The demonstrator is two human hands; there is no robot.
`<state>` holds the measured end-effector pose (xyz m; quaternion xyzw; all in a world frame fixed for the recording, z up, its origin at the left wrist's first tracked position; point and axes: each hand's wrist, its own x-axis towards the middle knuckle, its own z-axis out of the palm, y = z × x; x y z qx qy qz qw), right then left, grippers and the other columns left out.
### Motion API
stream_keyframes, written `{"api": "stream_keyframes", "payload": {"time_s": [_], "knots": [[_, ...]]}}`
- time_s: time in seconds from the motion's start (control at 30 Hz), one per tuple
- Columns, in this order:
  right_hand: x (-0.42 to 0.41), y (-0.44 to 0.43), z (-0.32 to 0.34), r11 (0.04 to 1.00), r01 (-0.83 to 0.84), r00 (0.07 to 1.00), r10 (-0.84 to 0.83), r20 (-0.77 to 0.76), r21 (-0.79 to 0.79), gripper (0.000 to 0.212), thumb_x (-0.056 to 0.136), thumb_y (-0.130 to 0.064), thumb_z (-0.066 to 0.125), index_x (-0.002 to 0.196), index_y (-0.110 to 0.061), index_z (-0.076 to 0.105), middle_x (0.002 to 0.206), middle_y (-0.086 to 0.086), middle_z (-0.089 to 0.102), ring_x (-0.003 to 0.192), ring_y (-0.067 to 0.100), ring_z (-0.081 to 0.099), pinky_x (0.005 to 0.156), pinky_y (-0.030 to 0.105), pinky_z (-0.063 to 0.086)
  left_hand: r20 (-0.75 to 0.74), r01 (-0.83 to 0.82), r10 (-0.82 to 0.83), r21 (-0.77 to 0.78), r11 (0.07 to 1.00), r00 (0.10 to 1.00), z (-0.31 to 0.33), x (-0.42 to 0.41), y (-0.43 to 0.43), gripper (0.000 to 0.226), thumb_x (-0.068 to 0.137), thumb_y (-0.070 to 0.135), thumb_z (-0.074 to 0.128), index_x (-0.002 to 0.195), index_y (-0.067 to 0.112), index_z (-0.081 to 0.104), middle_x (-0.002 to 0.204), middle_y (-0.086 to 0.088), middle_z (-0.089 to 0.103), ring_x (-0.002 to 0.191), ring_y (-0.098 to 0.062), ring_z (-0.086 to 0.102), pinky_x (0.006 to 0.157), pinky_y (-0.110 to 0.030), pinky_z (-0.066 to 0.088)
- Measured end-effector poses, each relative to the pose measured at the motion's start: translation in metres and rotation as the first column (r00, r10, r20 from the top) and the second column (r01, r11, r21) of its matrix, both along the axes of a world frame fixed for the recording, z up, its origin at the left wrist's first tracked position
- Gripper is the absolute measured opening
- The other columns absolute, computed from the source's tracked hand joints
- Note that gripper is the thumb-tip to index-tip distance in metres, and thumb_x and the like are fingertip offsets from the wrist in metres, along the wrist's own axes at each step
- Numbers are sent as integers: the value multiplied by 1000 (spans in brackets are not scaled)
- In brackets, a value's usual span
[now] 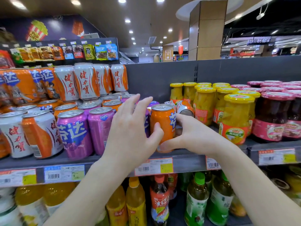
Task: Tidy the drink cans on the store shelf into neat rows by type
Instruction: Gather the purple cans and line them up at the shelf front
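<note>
An orange Fanta can stands upright at the front edge of the shelf. My right hand grips its right side and base, thumb under the front. My left hand touches the can's left side with the thumb, fingers spread over a purple can that is mostly hidden behind it. Purple Fanta cans stand to the left, then white-and-orange cans. A white-and-orange can lies tipped on its side behind the orange one.
Stacked white-and-orange cans and orange cans rise at the back left. Yellow-lidded fruit jars and pink-lidded jars crowd the shelf's right. Price tags line the edge. Bottled drinks fill the shelf below.
</note>
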<state>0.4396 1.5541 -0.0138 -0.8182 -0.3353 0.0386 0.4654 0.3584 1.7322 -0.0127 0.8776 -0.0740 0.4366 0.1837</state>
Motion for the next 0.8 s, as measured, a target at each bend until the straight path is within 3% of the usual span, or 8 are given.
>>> {"api": "stream_keyframes", "payload": {"time_s": [0.13, 0.27, 0.4, 0.5, 0.6, 0.8], "knots": [[0, 3, -4, 997, -50, 999, 50, 6, 52, 65, 64, -24, 94, 120, -29, 63, 110, -8, 75, 99, 13, 74, 93, 42, 57, -63, 23, -12, 181, 983, 998, 13, 2, 12, 60, 84, 60, 58, 137, 32, 57, 136, 9, 58, 131, -12, 49, 113, -48, 35], [-2, 9, -4, 998, -44, 998, 42, 46, 38, 61, 64, -29, 94, 117, -34, 64, 107, -13, 75, 96, 7, 73, 91, 38, 59, -139, 47, -10, 270, 962, 990, 26, 4, 19, 60, 83, 70, 55, 133, 36, 59, 125, 13, 64, 118, -12, 57, 103, -42, 43], [-4, 14, -2, 999, -45, 998, 45, 47, 8, 61, 65, -32, 93, 117, -38, 62, 106, -16, 75, 93, 5, 73, 90, 37, 59, -211, 71, -3, 315, 946, 977, 38, 4, 29, 62, 80, 72, 55, 132, 38, 59, 117, 9, 66, 113, -15, 59, 97, -44, 47], [-3, 16, 1, 1000, -23, 999, 24, 43, -16, 62, 65, -35, 93, 118, -40, 61, 106, -17, 74, 94, 3, 72, 89, 35, 60, -271, 77, 8, 303, 950, 963, 43, 3, 38, 63, 80, 74, 52, 134, 40, 56, 125, 10, 62, 119, -14, 54, 101, -42, 45], [-1, 21, 7, 996, 55, 995, -48, 85, -74, 63, 63, -38, 93, 116, -38, 58, 106, -17, 72, 94, 2, 69, 86, 32, 60, -275, 15, 90, 357, 934, 957, 45, 3, 47, 60, 85, 68, 51, 138, 39, 53, 140, 7, 58, 127, -19, 53, 106, -46, 43], [16, 35, 16, 986, 113, 993, -107, 50, -127, 78, 59, -35, 97, 124, -31, 54, 114, -12, 68, 100, 7, 66, 87, 33, 59, -250, -13, 129, 419, 908, 960, 48, 1, 55, 52, 87, 56, 55, 135, 37, 53, 133, 10, 60, 121, -17, 57, 102, -46, 45]]}}
